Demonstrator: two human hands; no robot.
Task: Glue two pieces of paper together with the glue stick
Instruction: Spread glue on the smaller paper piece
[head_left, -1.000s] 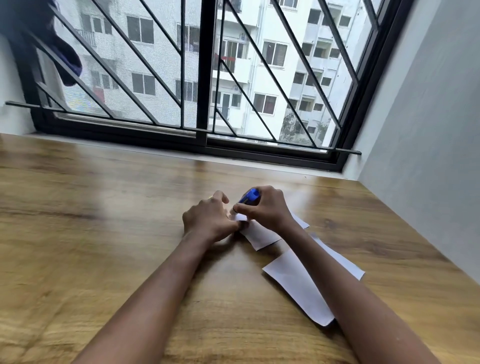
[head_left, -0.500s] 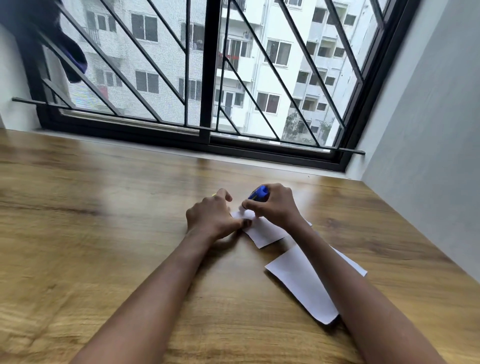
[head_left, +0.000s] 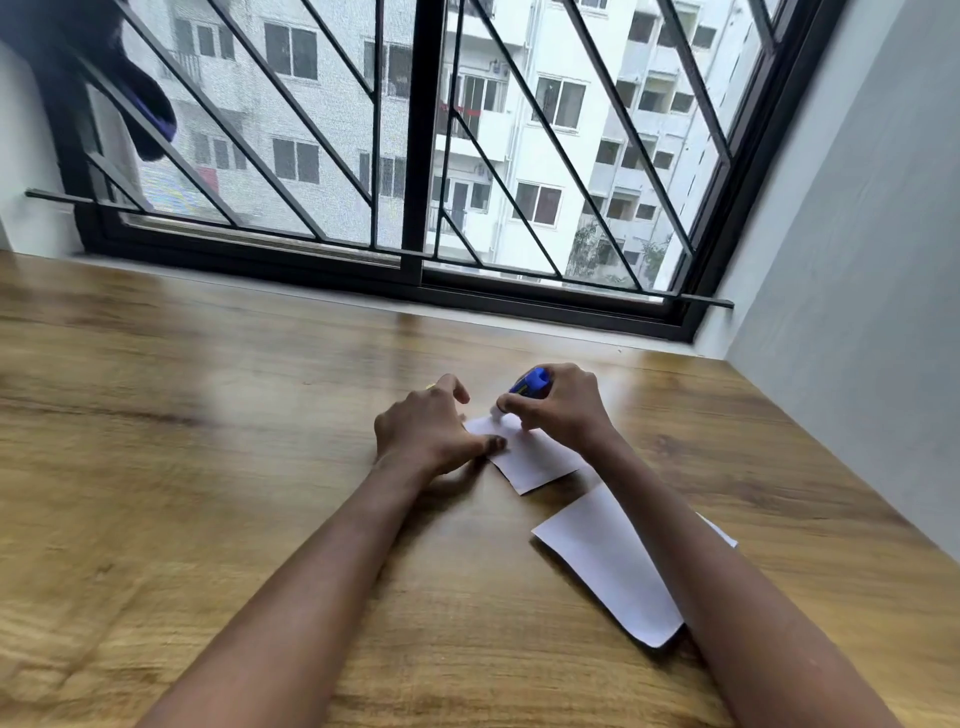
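A small white paper (head_left: 535, 460) lies on the wooden table (head_left: 208, 467). My right hand (head_left: 563, 408) grips a blue glue stick (head_left: 530, 385), tilted, with its white tip down on the paper's far corner. My left hand (head_left: 426, 434) sits at the paper's left edge with its thumb pressed on the sheet. Its fingers are curled, and a sliver of something yellow (head_left: 430, 386) shows past them. A second, larger white paper (head_left: 608, 566) lies nearer to me, partly under my right forearm.
A black-framed window with diagonal bars (head_left: 415, 156) runs along the table's far edge. A grey wall (head_left: 857, 312) bounds the table on the right. A dark cloth (head_left: 140, 104) hangs at the top left.
The glue stick's tip has slid a little along the small paper's far corner. My left hand keeps its place on the sheet. The view has dropped slightly.
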